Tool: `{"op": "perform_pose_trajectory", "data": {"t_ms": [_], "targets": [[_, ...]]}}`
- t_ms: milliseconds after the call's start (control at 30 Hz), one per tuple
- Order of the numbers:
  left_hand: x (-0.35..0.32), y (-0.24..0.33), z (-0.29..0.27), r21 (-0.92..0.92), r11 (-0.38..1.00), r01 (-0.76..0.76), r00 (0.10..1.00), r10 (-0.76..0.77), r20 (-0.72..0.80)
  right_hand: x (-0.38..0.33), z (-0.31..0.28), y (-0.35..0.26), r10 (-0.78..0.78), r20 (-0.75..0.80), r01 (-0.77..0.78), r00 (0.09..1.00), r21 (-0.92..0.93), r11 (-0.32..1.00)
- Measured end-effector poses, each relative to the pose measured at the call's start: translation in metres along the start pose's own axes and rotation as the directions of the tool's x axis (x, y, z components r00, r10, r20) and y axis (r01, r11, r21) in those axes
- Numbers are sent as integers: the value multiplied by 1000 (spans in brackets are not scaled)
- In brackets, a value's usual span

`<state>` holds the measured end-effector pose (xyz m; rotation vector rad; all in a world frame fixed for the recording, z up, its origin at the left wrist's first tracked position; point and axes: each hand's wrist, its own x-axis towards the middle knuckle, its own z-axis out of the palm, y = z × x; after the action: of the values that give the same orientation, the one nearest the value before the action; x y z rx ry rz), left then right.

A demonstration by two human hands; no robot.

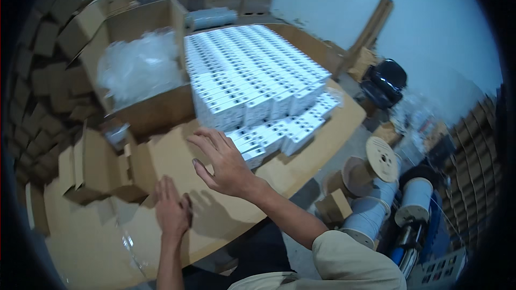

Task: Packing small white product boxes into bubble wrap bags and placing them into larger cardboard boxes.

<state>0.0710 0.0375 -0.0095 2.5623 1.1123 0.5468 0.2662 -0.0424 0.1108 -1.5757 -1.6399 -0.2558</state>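
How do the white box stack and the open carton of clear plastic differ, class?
The white box stack is white with dark marks; the open carton is brown. The stack has many small boxes in neat rows; the carton is one large box holding loose clear plastic. Both stand on the table.

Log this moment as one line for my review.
left hand: open, empty, near small carton | right hand: open, empty, near white boxes | rest: large carton holding clear plastic; spools at right
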Motion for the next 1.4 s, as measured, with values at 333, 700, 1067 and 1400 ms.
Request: {"op": "perform_pose_trajectory", "data": {"t_ms": [333,700,1067,1400], "targets": [[72,-22,24,-1,997,-80,996,80,-37,-90,-128,125,261,-353,-362,898,-259,896],[85,-31,27,-35,992,-121,992,119,-52,-169,-172,225,397,-391,-543,830,-411,732],[84,-38,30,-59,990,-126,990,121,-75,-181,-175,230,449,-387,-569,806,-295,767],[81,-37,30,-70,990,-123,992,119,-51,-201,-190,214,496,-277,-568,823,-370,735]]}}
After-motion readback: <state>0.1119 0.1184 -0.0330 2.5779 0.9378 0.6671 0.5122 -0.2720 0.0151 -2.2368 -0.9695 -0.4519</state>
